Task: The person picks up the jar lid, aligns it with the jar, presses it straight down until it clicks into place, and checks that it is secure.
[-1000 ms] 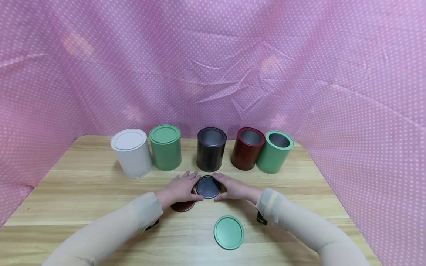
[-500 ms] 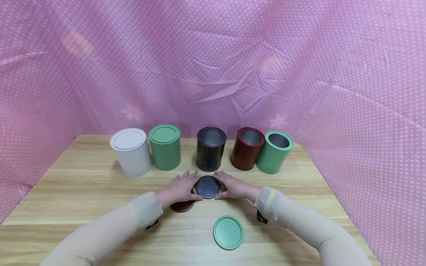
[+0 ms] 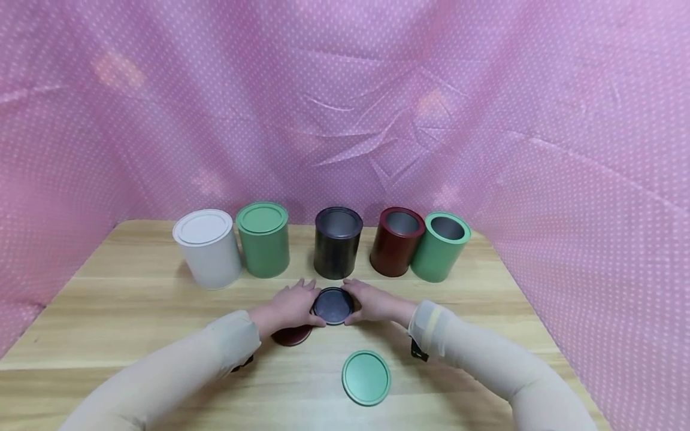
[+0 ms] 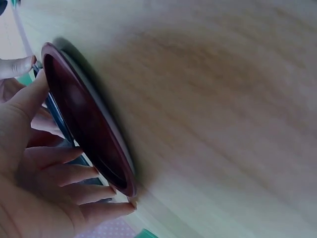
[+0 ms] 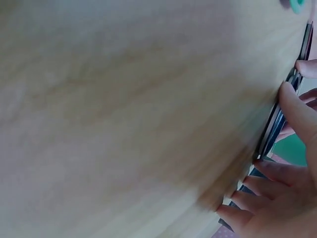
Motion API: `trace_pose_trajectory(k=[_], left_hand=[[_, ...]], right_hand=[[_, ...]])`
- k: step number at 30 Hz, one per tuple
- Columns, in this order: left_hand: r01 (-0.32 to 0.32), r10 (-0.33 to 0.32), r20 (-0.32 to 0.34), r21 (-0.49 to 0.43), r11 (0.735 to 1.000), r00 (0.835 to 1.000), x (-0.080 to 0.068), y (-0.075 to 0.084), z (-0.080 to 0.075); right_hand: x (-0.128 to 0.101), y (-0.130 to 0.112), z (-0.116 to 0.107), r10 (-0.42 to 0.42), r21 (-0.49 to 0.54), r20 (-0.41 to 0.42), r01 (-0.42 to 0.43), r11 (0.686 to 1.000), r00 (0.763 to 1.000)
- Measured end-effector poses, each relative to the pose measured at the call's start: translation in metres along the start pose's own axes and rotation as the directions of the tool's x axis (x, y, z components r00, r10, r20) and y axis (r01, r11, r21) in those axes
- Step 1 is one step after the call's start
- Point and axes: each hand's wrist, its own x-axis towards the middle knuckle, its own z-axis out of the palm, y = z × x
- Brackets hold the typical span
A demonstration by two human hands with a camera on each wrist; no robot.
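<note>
A black round lid (image 3: 333, 306) lies flat in front of the open black can (image 3: 336, 248), between both hands in the head view. My left hand (image 3: 293, 307) holds its left edge, thumb at the near side and fingers at the far side. From the other side, my right hand (image 3: 375, 303) grips the right edge in the same spread way. A dark red lid (image 4: 89, 114) rests on the table right beside the left hand, partly hidden under it in the head view. In the right wrist view, the thumb and fingertips (image 5: 290, 96) meet the black lid's rim.
A green lid (image 3: 366, 378) lies nearer on the wooden table (image 3: 178, 323). Behind stand a lidded white can (image 3: 212, 257), a lidded green can (image 3: 265, 248), an open red can (image 3: 396, 248) and an open green can (image 3: 439, 254). Pink dotted cloth (image 3: 345, 108) encloses the table.
Both hands keep the same hold on the black lid. The whole head view has shifted slightly, with the cans and lids a little further left in it.
</note>
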Motion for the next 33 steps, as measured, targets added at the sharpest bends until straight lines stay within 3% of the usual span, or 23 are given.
trace_pose_trajectory(k=[15,33], left_hand=[[-0.034,0.034,-0.005,-0.007,0.999,0.999,0.0,-0.001,-0.001],[-0.077,0.07,-0.066,-0.102,0.992,0.995,0.005,-0.011,-0.005]], right_hand=[[0.0,0.001,-0.001,-0.021,-0.097,-0.019,0.019,0.995,1.0],[0.003,0.01,-0.004,-0.111,-0.061,-0.093,0.106,0.993,0.989]])
